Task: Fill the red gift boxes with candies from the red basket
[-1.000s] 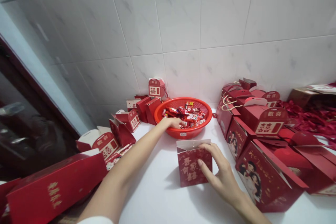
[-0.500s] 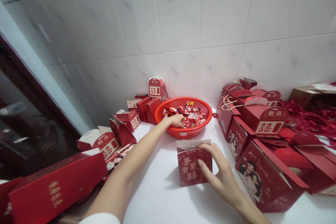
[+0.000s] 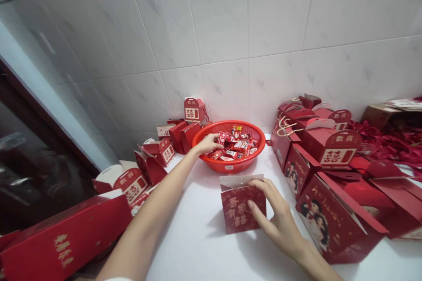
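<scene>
My left hand reaches into the red plastic basket, its fingers closed on a red dotted candy packet. Other wrapped candies lie in the basket around it. My right hand grips the right side of a small red box with gold characters. That box stands upright on the white table in front of the basket, its pale top flap raised. What is inside the box is hidden.
Red gift boxes crowd the right side, some with rope handles. More boxes line the left. Dark red ribbon-like material lies at the far right. A tiled wall rises behind.
My left hand has moved left and slightly up within the basket, and the dotted packet has shifted with it. My right hand keeps its hold on the box. The view has shifted slightly.
</scene>
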A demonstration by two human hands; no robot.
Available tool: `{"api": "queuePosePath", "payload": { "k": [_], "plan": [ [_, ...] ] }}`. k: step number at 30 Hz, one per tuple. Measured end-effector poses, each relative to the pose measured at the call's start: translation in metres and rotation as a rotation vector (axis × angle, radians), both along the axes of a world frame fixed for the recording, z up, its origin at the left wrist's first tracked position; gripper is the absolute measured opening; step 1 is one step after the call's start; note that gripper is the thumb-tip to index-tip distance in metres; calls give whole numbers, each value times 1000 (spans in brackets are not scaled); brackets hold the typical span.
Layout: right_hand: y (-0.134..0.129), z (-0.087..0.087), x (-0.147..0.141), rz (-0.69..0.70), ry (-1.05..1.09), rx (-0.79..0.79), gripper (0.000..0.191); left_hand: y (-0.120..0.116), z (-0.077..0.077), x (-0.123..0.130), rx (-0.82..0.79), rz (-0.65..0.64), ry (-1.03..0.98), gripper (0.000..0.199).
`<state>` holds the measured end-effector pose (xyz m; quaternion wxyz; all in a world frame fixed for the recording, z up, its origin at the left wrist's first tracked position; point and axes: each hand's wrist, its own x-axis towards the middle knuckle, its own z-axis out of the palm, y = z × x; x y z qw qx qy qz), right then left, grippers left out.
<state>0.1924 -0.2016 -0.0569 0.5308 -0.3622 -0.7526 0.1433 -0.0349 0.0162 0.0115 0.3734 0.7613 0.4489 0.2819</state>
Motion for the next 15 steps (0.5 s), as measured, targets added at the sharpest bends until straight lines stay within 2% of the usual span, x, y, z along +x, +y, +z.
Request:
{"api": "queuePosePath", "payload": {
  "k": [10, 15],
  "plan": [
    [-1, 4, 0, 7, -12, -13, 30, 3, -4, -3, 83, 87, 22, 37],
    [-1, 2, 0, 10, -19, -20, 32, 6, -5, -7, 117, 175, 165, 43]
  ]
}}
